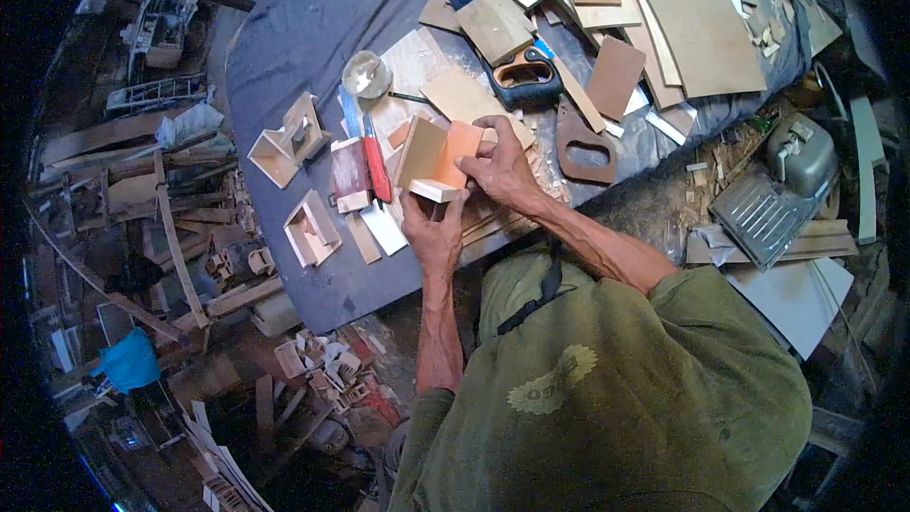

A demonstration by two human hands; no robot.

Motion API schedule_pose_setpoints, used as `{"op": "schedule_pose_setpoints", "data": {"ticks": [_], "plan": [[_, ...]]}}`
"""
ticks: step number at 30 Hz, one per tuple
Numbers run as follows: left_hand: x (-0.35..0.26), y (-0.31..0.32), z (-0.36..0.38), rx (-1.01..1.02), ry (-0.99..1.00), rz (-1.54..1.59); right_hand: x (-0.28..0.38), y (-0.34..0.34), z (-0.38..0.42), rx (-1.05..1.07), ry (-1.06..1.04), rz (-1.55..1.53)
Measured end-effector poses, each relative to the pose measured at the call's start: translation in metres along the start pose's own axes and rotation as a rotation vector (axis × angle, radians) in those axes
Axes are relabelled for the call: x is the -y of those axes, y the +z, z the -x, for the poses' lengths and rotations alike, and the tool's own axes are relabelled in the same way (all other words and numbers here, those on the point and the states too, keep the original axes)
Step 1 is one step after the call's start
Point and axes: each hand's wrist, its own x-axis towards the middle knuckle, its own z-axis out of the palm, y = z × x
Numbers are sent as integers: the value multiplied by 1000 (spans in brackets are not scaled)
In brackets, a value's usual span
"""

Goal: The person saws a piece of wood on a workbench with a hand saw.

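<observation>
A small wooden box (422, 154), made of thin panels, is held up over the near edge of the table. My left hand (435, 232) grips its light lower edge from below, with thumb and fingers closed. At the box's right side, my right hand (500, 169) pinches an orange-toned wooden panel (460, 149) that stands against it. To the left lie a red-handled tool (376, 169) and a small reddish-stained block (350, 175). Two small open wooden boxes, one upper (288, 142) and one lower (312, 228), rest farther left.
A round tub (367, 74) stands behind the box. Handsaws with a black handle (524, 79) and a brown handle (586, 145) lie to the right, near stacked plywood sheets (697, 19). A metal sink (773, 194) sits on the floor at right; wood scraps (332, 370) litter the floor below.
</observation>
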Motion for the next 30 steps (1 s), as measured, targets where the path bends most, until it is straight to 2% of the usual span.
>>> {"op": "schedule_pose_setpoints", "data": {"ticks": [7,10,19,25,28,30], "plan": [[2,-1,-1,-9,92,-106,8,-1,3,34,4,-68],[-4,-1,0,30,-95,34,22,1,6,38,48,-80],[-8,3,-2,-28,72,-89,45,9,11,70,-6,-182],[-15,5,-1,-61,56,-66,47,10,10,84,-14,-190],[-13,7,0,-68,-36,49,45,6,7,68,-7,-198],[3,3,1,-14,-2,-46,30,-4,-2,-63,-42,-117]]}}
